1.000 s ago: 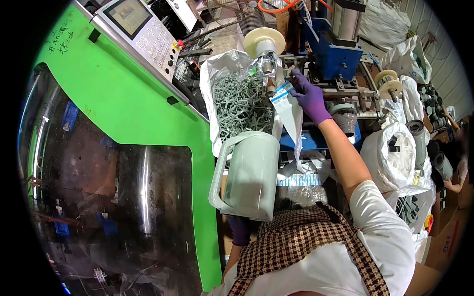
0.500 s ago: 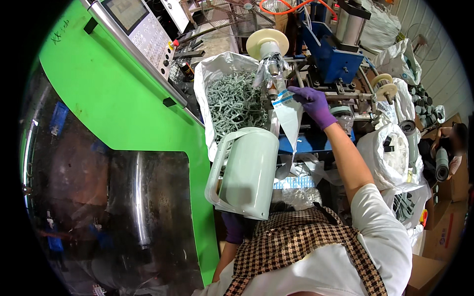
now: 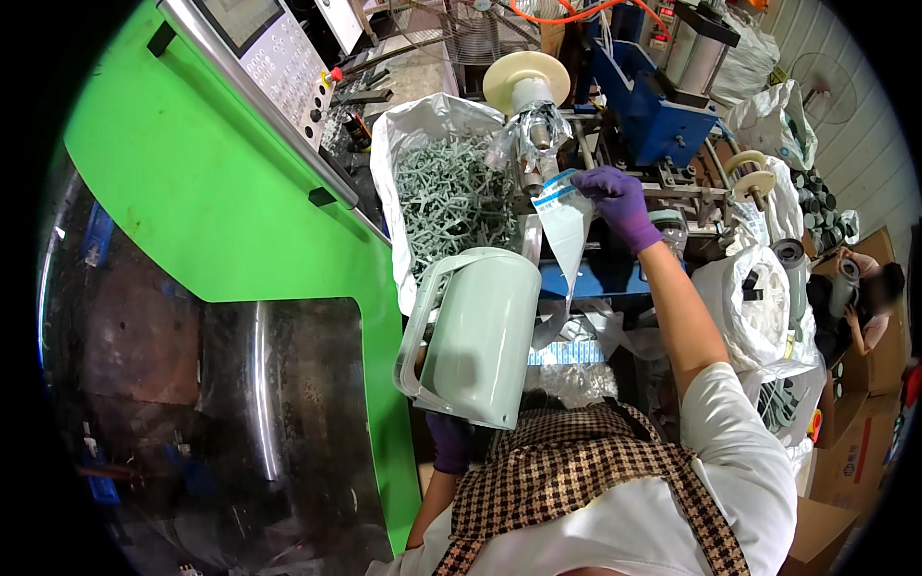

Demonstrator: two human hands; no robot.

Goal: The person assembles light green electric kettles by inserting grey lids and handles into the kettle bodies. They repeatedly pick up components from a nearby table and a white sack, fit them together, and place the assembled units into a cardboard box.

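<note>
A glossy pale green plastic container [image 3: 485, 341] with a long looped frame along its left side is tilted in front of my apron. My left hand [image 3: 449, 442], in a purple glove, is at its lower end; the container hides the fingers, but it appears to hold it up. Farther out, my right hand [image 3: 617, 204], also gloved in purple, pinches the upper edge of a thin whitish film piece [image 3: 565, 230] with blue stripes. That film hangs down in a narrowing point, beside a cream spool [image 3: 526, 82] and its crumpled clear film.
A white sack [image 3: 389, 182] of grey-green plastic scraps [image 3: 451, 192] sits beyond the container. On the left rises a green machine [image 3: 240, 221] with a control panel. A blue press [image 3: 663, 120] is at far right, near white bags [image 3: 740, 298]. Another person [image 3: 869, 298] is at the right edge.
My right hand and the film have shifted slightly rightward in view. The container stays nearly in place. At the right edge, the other person has changed posture while handling a grey-green cylinder.
</note>
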